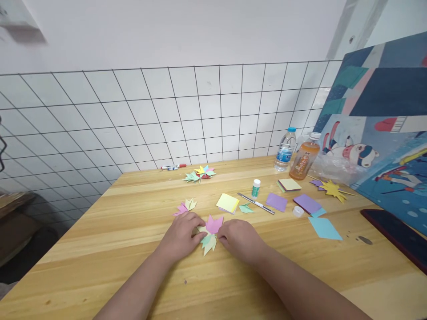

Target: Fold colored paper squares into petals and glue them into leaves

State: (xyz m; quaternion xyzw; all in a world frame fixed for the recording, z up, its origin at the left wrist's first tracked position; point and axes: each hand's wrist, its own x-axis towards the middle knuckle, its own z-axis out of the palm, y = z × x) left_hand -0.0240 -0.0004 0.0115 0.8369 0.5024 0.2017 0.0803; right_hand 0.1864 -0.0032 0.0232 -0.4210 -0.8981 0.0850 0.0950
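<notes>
A folded-paper flower (213,225) with pink, pale green and cream petals lies on the table between my hands. My left hand (182,235) pinches its left side between thumb and fingers. At its right edge, my right hand (242,240) is closed on the paper, with the fingertips partly hidden. Just beyond my left hand lie pink and cream folded paper pieces (190,204). A single green folded piece (247,208) rests farther right, next to a pen-shaped craft knife (256,203).
Yellow square papers (228,202), purple papers (276,202), a blue sheet (325,228) and a small glue bottle (255,189) lie beyond my hands. Behind them stand a water bottle (285,150) and an orange drink bottle (304,157). A finished paper cluster (200,173) and markers (173,167) sit at the back.
</notes>
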